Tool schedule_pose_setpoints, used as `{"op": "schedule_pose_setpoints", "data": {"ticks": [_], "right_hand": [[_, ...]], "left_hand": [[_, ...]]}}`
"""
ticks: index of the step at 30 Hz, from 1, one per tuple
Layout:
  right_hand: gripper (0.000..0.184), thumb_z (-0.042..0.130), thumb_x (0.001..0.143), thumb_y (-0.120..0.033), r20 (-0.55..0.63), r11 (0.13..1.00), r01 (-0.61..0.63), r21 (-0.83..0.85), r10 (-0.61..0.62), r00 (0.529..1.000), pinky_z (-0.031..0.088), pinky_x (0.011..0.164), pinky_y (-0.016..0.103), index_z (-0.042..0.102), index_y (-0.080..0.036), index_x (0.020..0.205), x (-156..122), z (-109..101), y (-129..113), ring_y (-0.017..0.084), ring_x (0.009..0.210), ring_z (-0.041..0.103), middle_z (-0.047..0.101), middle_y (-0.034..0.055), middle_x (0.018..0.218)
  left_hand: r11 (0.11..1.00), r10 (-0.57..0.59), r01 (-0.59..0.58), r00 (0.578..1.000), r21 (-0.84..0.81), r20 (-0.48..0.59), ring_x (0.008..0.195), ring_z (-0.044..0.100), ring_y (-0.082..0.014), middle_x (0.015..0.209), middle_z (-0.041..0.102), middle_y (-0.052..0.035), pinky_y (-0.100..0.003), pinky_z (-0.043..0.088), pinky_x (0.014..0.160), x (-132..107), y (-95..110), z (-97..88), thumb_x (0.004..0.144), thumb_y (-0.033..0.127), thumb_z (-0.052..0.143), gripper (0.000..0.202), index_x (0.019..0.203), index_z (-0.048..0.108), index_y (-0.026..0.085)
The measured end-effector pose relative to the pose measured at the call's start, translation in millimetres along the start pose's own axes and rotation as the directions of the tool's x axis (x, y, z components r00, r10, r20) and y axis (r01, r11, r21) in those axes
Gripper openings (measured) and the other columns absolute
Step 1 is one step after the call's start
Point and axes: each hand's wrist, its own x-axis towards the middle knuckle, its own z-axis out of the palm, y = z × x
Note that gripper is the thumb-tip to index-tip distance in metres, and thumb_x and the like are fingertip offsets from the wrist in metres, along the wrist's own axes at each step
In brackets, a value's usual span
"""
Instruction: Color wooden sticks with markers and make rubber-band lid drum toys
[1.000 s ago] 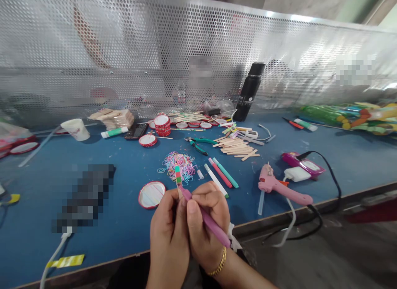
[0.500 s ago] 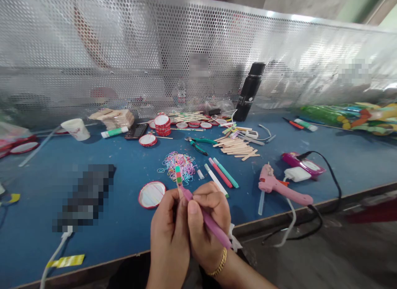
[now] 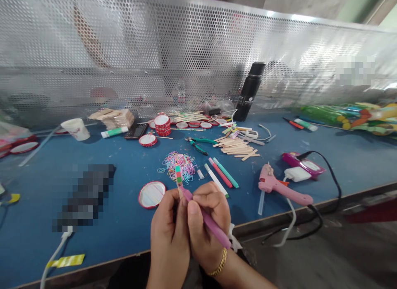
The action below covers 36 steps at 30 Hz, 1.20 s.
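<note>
A chunky-linked, gold-coloured chain bracelet (image 3: 221, 264) rings the bare right wrist (image 3: 214, 258) toward half past five; dark clothing (image 3: 132, 273) shows at seven o'clock.

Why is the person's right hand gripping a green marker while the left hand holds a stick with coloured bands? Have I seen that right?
Not quite: the marker in the right hand is pinkish purple, as the head view shows. The left hand does hold the colour-banded stick.

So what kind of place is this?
It looks like a craft workbench, maybe in a workshop. There's a pink glue gun, a pile of wooden sticks, and a purple marker in the right hand.
</note>
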Motion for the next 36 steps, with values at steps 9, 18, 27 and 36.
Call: {"op": "schedule_pose_setpoints", "data": {"ticks": [9,18,27,36], "right_hand": [[0.008,0.056,0.098,-0.016,-0.041,0.997,-0.074,0.032,0.075,0.996,0.049,0.079,0.04,0.053,-0.023,0.096,-3.4,2.0,1.9,0.014,0.072,0.059,0.059,-0.0021,0.083],[0.01,0.056,0.096,-0.013,-0.039,0.997,-0.072,0.02,0.073,0.997,0.048,0.081,0.04,0.052,-0.023,0.093,-2.2,1.6,1.6,0.013,0.072,0.058,0.058,-0.0033,0.082],[0.011,0.056,0.094,-0.011,0.004,1.0,-0.007,0.026,0.007,1.0,0.047,0.082,0.04,0.053,-0.022,0.096,0.0,1.0,-0.8,0.013,0.073,0.061,0.058,-0.0033,0.082],[0.011,0.055,0.094,-0.013,-0.002,0.999,-0.017,0.031,0.017,1.0,0.047,0.082,0.04,0.052,-0.023,0.093,-1.6,0.8,0.0,0.013,0.072,0.06,0.057,-0.0036,0.081]], "left_hand": [[0.999,-0.012,0.013,1.0,0.03,-0.017,0.068,0.055,-0.0138,0.078,0.063,0.0012,-0.023,0.045,0.061,0.5,1.7,-0.6,0.101,0.045,0.061,0.025,0.094,0.069,0.022],[0.999,-0.019,0.019,1.0,0.031,-0.021,0.065,0.053,-0.0135,0.073,0.059,0.0018,-0.022,0.044,0.059,3.8,6.7,0.3,0.099,0.045,0.063,0.026,0.088,0.067,0.021],[1.0,-0.005,0.006,1.0,0.016,-0.031,0.068,0.055,-0.0135,0.077,0.061,0.0016,-0.022,0.044,0.061,1.4,1.9,0.0,0.1,0.042,0.061,0.023,0.09,0.065,0.022],[1.0,0.008,-0.007,0.999,0.008,-0.042,0.069,0.056,-0.0138,0.079,0.062,0.001,-0.022,0.046,0.062,2.2,3.4,0.1,0.1,0.046,0.061,0.026,0.09,0.067,0.022]]}}
